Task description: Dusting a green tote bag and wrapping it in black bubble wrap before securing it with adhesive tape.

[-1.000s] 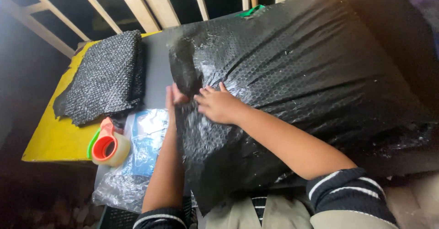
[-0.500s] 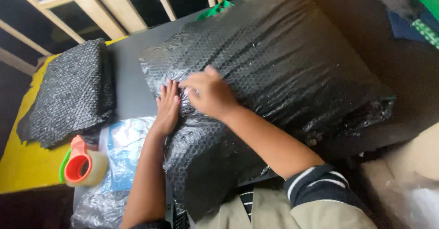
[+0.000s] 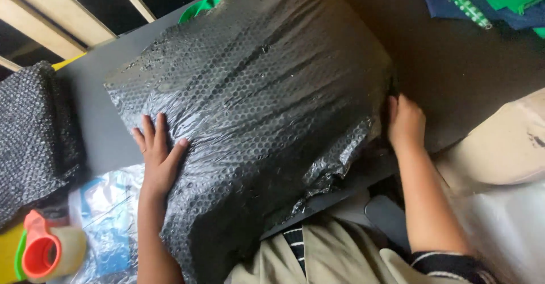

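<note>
Item 1: large parcel wrapped in black bubble wrap (image 3: 255, 108), roughly rectangular, glossy, lying tilted across a dark grey board (image 3: 96, 125) and reaching to the person's lap at the lower edge. Loose wrap hangs ragged along the near side.

Item 2: left hand (image 3: 158, 158), flat on the parcel's left edge, fingers spread and released, palm pressing the wrap; nothing grasped.

Item 3: right hand (image 3: 405, 124), at the parcel's right edge, touching it. Fingertips are hidden against the wrap, so it cannot be told whether they clutch it or merely rest.

Item 4: folded stack of black bubble wrap (image 3: 31, 142), at far left, apart from the parcel, lying partly on a yellow tabletop (image 3: 8, 250).

Item 5: tape dispenser (image 3: 42, 253), orange-red core with green trim, holding a roll of clear tape; lower left corner, near the left forearm.

Item 6: clear plastic bag with blue contents (image 3: 108, 221), just beside the dispenser, under the left wrist.

Item 7: green object (image 3: 207, 3), partly hidden behind the parcel's top edge.

Item 8: green and blue fabric (image 3: 494, 0), top right corner, well apart from the parcel.
</note>
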